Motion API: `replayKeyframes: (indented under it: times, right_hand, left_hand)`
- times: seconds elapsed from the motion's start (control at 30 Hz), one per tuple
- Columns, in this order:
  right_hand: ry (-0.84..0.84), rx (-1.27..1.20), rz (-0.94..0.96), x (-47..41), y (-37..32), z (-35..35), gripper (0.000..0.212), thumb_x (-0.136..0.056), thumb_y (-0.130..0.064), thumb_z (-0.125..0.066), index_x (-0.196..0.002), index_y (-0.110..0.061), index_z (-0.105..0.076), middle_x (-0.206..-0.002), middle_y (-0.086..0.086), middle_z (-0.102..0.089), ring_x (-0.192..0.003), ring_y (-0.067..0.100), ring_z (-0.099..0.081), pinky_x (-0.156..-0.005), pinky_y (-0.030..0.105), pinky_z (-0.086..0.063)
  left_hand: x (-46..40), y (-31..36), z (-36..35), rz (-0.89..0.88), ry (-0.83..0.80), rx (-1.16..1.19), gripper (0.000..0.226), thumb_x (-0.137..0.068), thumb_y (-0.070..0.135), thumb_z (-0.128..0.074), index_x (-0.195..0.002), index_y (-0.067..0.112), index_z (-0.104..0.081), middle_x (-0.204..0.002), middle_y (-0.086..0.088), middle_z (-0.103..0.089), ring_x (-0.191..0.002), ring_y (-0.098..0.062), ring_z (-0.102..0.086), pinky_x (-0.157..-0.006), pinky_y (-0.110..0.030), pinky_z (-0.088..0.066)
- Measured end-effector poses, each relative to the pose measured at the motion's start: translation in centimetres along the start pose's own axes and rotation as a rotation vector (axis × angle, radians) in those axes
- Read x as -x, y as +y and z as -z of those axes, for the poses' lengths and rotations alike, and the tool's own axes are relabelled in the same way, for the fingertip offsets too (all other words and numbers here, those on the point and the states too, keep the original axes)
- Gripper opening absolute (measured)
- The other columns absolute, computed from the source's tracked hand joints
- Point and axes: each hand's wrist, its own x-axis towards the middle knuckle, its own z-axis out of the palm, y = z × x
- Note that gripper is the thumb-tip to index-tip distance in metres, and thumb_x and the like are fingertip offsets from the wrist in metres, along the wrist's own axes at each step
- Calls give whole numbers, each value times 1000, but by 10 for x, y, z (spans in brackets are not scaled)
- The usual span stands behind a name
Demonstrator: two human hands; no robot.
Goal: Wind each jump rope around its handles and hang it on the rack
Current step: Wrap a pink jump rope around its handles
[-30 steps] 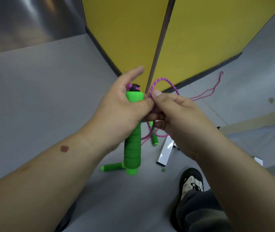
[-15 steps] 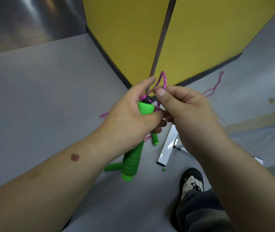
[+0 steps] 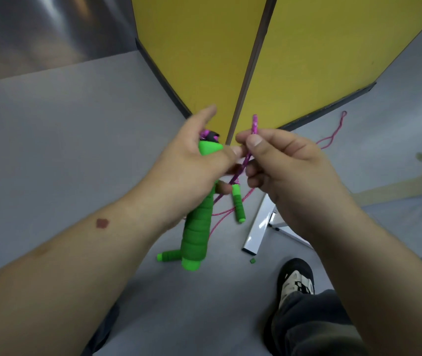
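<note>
Two hands work: our left hand [image 3: 192, 160] grips the green ribbed foam handle [image 3: 196, 224], our right hand [image 3: 281, 160] pinches the pink braided rope [image 3: 254, 124]. Winding seems barely started; other green handles [image 3: 238, 206] lie on the grey floor [image 3: 63, 150], none hung.

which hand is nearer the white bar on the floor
Right. The right hand hangs just above the white bar in the picture; the left hand, gripping the green handle, sits further left.
</note>
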Motion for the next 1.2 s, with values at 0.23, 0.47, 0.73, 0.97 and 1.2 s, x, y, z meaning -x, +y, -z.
replayKeyframes:
  times: [0.23, 0.47, 0.73, 0.97, 1.2]
  right_hand:
    - [-17, 79, -142, -1, 2, -1, 30, -101, -37, -57, -83, -22, -76, -73, -2, -66, -64, 13, -52, -61, 30, -40]
    - [-170, 113, -76, 6, -4, -3, 26, -104, -17, -52, -96, -17, -77, -83, 5, -72, -65, 13, -51, -59, 24, -45]
    - [77, 58, -79, -2, 3, 1, 23, -102, -30, -58, -95, -21, -78, -77, -2, -67, -66, 10, -55, -59, 22, -44]
    - [-223, 190, -143, 6, -2, -4, 21, -103, -21, -56, -101, -14, -76, -81, 0, -73, -65, 10, -52, -59, 23, -44]
    - [62, -12, -39, 0, -3, 2, 19, -101, -20, -59, -106, -16, -77, -74, -13, -70, -59, 0, -56, -59, 15, -43]
  left_hand:
    - [2, 3, -9, -73, -24, 133, 64, -94, -2, -69, -143, 36, -51, -74, -6, -73, -70, -21, -73, -70, -34, -62]
    - [-12, 6, 14, -45, 188, 209, 69, -94, 4, -72, -151, 30, -43, -96, -7, -79, -89, -27, -79, -66, -26, -58]
    - [6, -2, -13, -65, -77, -20, 65, -93, 3, -71, -139, 44, -52, -88, -12, -76, -75, -28, -76, -78, -45, -65]
    - [-12, 9, 10, -72, 234, 250, 52, -92, 1, -73, -132, 29, -54, -99, -16, -76, -76, -22, -77, -66, -27, -59]
    - [8, 1, -11, -20, -105, -69, 66, -91, 1, -71, -137, 45, -52, -94, -9, -79, -80, -26, -78, -75, -42, -64]
